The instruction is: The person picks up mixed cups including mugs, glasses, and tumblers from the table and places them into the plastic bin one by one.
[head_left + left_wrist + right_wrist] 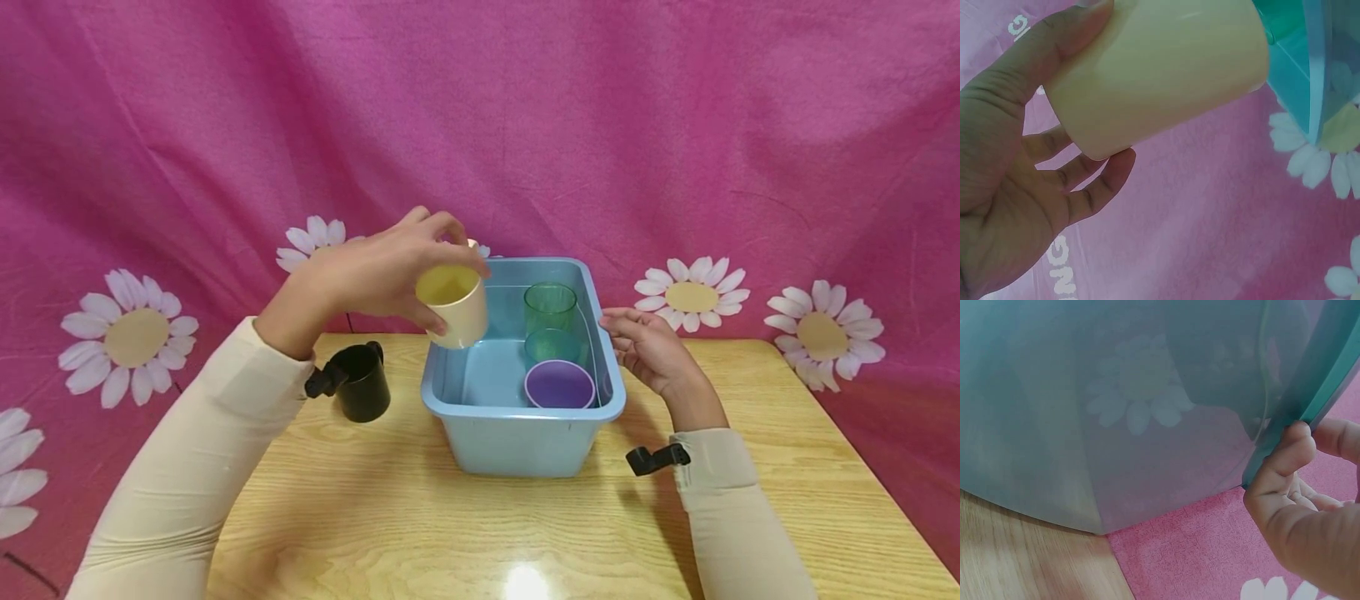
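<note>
My left hand (397,262) holds a cream mug (463,315) with a yellow inside by its rim, tilted above the left side of a light blue plastic tub (517,450). In the left wrist view, the thumb lies along the wall of the mug (1160,69) and other fingertips touch its edge. My right hand (651,348) pinches the tub's right rim between thumb and finger, as the right wrist view shows at the rim (1310,403). Inside the tub, along its right side, are a green clear cup (550,307), a teal cup (552,346) and a purple cup (560,385).
A black mug (363,392) stands on the wooden table (360,517), left of the tub and under my left wrist. Behind the table hangs a pink cloth (525,125) with white daisies. A small black camera sits on each wrist.
</note>
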The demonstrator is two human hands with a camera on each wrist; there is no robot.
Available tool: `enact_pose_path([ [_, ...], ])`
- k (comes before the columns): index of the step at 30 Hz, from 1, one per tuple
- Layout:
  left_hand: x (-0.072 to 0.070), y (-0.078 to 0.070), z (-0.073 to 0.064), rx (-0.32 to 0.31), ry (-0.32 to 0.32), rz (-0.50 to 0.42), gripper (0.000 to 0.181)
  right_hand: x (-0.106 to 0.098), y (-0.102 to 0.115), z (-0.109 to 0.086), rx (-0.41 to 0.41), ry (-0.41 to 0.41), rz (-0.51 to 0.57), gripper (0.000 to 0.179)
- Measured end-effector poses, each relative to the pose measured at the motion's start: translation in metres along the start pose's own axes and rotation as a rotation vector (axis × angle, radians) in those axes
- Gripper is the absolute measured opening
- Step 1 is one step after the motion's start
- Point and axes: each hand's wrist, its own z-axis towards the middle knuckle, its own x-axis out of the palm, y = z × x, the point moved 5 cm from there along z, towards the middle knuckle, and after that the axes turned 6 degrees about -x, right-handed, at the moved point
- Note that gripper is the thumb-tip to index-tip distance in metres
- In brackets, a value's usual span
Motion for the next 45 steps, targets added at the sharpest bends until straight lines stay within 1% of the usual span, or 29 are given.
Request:
enact_pose_path([
  [4, 0.009, -0.002, 0.004, 0.013, 0.001, -0.008, 0.067, 0.000, 0.001, -0.001, 0.002, -0.011, -0.007, 0.009],
  [7, 0.016, -0.003, 0.005, 0.005, 0.003, -0.013, 0.068, 0.000, 0.001, -0.001, 0.004, -0.012, -0.008, 0.008],
  [12, 0.030, -0.004, 0.005, -0.014, 0.030, -0.041, 0.068, 0.003, 0.001, -0.001, 0.005, -0.001, 0.000, 0.008],
  [20, 0.049, -0.004, 0.009, 0.017, 0.057, -0.060, 0.068, 0.002, 0.001, 0.000, -0.001, -0.008, -0.006, 0.007],
  [27, 0.064, -0.005, 0.012, 0.026, 0.087, -0.086, 0.068, 0.002, -0.001, 0.002, 0.002, -0.019, -0.011, 0.008],
  [34, 0.078, -0.005, 0.013, 0.022, 0.105, -0.074, 0.068, 0.001, 0.000, 0.001, 0.006, -0.020, -0.011, 0.008],
  [45, 0.101, -0.007, 0.016, 0.036, 0.165, -0.077, 0.067, 0.002, 0.000, 0.001, 0.006, -0.004, 0.007, 0.012],
])
